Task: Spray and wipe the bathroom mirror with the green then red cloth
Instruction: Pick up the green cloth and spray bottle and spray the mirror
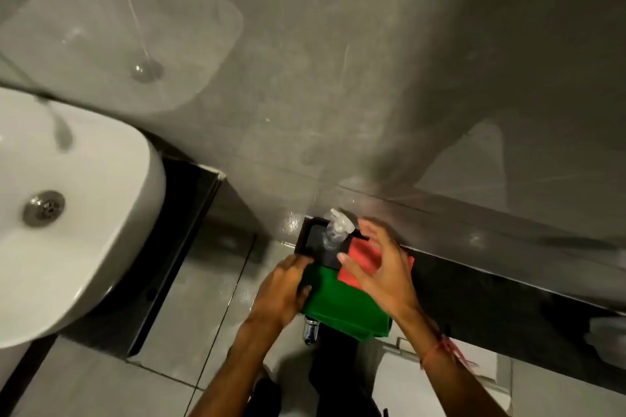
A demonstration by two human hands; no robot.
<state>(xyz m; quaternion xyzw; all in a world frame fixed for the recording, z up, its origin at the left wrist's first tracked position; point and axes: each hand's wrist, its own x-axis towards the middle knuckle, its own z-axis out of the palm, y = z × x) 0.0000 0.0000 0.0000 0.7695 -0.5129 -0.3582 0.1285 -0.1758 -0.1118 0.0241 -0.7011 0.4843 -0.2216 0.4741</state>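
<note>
Grip: our left hand (284,291) pinches the near-left edge of the green cloth (342,301); our right hand (379,267) hovers spread and empty over the red cloth (366,256). Both cloths lie folded on a black tray (306,235). The spray bottle (335,228) stands just behind them, likely staged for reach. The tray sits against the streaked mirror (372,61); the white basin (84,200) is well left of the tray.

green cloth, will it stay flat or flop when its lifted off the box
The green cloth will probably flop: it looks like soft folded fabric, with one edge hanging past the black box. It is likely light and not slippery. The left hand grips one side only, so the folds may open.
</note>
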